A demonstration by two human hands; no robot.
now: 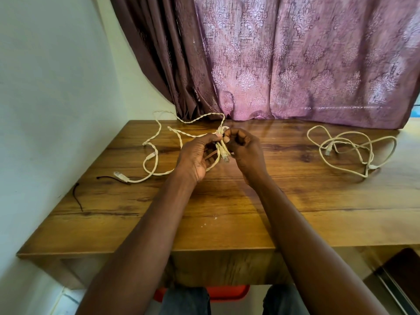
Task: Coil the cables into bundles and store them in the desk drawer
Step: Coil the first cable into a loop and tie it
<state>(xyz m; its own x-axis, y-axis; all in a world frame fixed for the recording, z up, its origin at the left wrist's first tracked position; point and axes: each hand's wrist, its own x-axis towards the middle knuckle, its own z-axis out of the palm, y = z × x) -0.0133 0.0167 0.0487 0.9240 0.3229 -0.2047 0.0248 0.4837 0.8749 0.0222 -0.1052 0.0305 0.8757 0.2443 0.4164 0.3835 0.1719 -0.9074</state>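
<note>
1. The left hand [197, 155] is held above the middle of the wooden worktop [227, 201], its fingers [211, 138] curled round several loops of a cream cable [156, 137], gripping them as a small bundle
2. The right hand [244, 146] meets the left at the top of that bundle; its fingers are bent and pinch the cable strands, with a small dark piece, too small to make out, between the two hands
3. One plug [225, 156] of the held cable hangs down between the hands
4. The rest of that cable trails away to the left across the worktop in loose bends, partly twisted with a second strand, reaching back to the curtain [295, 64]; another plug [120, 176] lies near the left edge
5. A second cream cable [354, 148] lies in a loose tangle on the right side of the worktop, well apart from the hands
6. Two thin dark ties [77, 196] lie near the worktop's left edge, one just beside the left plug
7. A pale wall [45, 87] stands to the left
</note>
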